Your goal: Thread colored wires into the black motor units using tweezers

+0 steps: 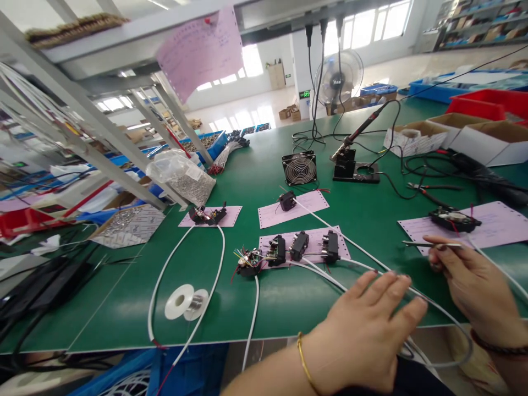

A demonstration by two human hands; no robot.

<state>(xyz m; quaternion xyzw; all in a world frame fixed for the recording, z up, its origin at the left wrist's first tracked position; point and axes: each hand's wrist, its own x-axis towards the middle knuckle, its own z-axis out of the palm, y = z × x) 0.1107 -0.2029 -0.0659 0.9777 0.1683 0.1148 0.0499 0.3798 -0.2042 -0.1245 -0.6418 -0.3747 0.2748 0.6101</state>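
Observation:
My left hand (pixel 367 324) is over the front edge of the bench, its fingers stretched out and nothing visible in them. White cables (pixel 358 250) run beneath and beside it; whether it touches them I cannot tell. My right hand (pixel 474 286) pinches a slim metal tool that looks like tweezers (pixel 416 243), pointing left. Just beyond that hand, a black housing with wires (pixel 454 220) lies on a pink paper sheet (pixel 501 220). Several black connector housings (pixel 299 245) stand in a row on another pink sheet, with a wired circuit part (pixel 248 263) at its left end.
A soldering iron (pixel 363 129) rests in its stand, beside a small fan (pixel 300 168). Pliers (pixel 437 190) lie at the right. A solder spool (pixel 179 301), looped cables and another wired part (pixel 207 215) occupy the left. White boxes (pixel 490 143) line the right back.

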